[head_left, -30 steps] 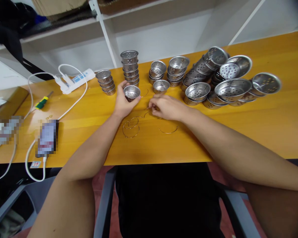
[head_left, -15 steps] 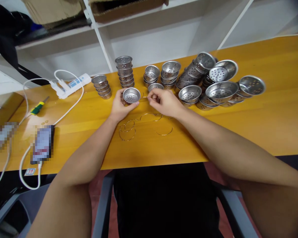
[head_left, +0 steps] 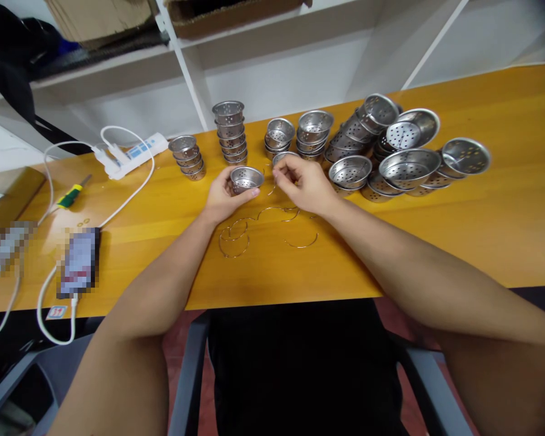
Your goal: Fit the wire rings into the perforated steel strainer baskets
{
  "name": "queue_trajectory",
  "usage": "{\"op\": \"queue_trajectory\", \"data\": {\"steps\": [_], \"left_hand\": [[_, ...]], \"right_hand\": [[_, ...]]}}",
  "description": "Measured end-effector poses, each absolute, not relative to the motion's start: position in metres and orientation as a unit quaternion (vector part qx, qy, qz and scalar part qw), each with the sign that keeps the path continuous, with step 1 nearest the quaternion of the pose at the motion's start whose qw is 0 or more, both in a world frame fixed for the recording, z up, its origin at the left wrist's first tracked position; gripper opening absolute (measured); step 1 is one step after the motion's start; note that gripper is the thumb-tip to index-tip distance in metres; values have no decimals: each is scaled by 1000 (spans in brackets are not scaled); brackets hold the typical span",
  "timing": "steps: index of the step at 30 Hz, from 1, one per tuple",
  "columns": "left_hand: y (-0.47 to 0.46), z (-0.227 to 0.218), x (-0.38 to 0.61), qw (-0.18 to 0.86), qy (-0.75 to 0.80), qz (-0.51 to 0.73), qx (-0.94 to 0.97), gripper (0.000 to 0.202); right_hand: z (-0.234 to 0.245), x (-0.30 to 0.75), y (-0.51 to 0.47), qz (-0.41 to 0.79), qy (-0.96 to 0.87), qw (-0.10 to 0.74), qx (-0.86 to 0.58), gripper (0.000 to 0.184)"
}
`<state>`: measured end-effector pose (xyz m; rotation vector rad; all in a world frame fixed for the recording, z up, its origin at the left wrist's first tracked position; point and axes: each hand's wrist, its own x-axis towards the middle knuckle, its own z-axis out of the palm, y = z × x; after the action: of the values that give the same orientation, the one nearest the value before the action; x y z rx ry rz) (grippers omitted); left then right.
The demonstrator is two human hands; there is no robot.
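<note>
- Far left, low in the frame: one phone (head_left: 78,263) on the worktop (head_left: 504,242), one white cable plugged into its near end.
- Just above it, two small rings (head_left: 83,223), then one green-and-yellow screwdriver (head_left: 71,195) and one white power strip (head_left: 134,156).
- Left of centre, two upright stacks of perforated metal cups: the shorter stack (head_left: 188,158) shows about four, the taller stack (head_left: 229,133) five or so, packed too tightly to be sure.
- Centre of the frame, and here's the action! The left hand (head_left: 224,194) curls round one metal cup (head_left: 246,180), thumb along the near side, mouth tipped up.
- Below the hands, at least five bent wires (head_left: 301,247) lie on the worktop, two of them overlapping at the left.
- Just right of that cup, the right hand (head_left: 302,181) has thumb and forefinger pinched on one thin wire (head_left: 271,190), its curve hanging beside the cup.
- Behind those fingers, one cup partly hidden, and beyond it two short stacks (head_left: 315,130) side by side.
- Upper right, a crowd of nested cups (head_left: 409,168): five open mouths on show, some stacks leaning, the full number hidden by overlap.
</note>
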<state>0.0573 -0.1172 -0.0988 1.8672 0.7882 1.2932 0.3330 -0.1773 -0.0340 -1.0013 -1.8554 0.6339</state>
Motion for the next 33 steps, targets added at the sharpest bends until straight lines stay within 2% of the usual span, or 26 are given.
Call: {"op": "queue_trajectory", "data": {"steps": [5, 15, 23, 33], "left_hand": [[-121, -94, 57, 366, 302, 489, 732, 93], [-131, -91, 62, 374, 312, 473, 734, 103], [-152, -77, 71, 328, 301, 441, 779, 92], [-154, -76, 70, 288, 297, 425, 805, 92]], "right_hand": [[-41, 328, -175, 299, -744, 453, -390, 32], [-39, 329, -179, 282, -757, 436, -397, 26], [-43, 330, -176, 269, -759, 423, -415, 23], [-43, 328, -176, 271, -755, 424, -421, 17]]}}
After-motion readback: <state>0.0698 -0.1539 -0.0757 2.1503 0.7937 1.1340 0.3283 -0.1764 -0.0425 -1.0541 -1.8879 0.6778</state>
